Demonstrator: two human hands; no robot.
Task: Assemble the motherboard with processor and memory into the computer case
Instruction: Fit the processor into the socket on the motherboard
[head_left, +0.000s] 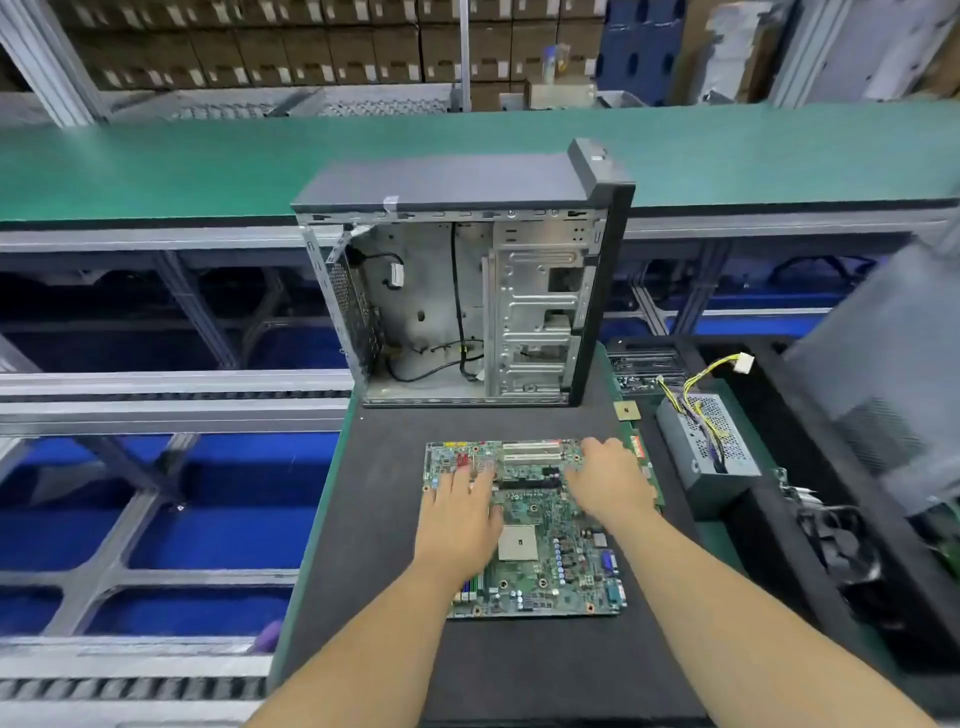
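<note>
- Two hands lie on the motherboard (530, 525), which sits flat on the dark mat (395, 519), lower centre of frame.
- Left hand (460, 514): fingers straight, spread over the board's left half, gripping nothing. Right hand (608, 483): fingers loosely bent over the upper-right corner; probably steadying the board, grasp not confirmed.
- CPU socket (518, 542) exposed between the wrists; appears unfilled.
- Computer case (467, 291) stands upright just beyond the board, open side facing the camera; loose black cables inside may obstruct seating.
- Loose processor (627, 411) and power supply (706, 441) at right of frame.
</note>
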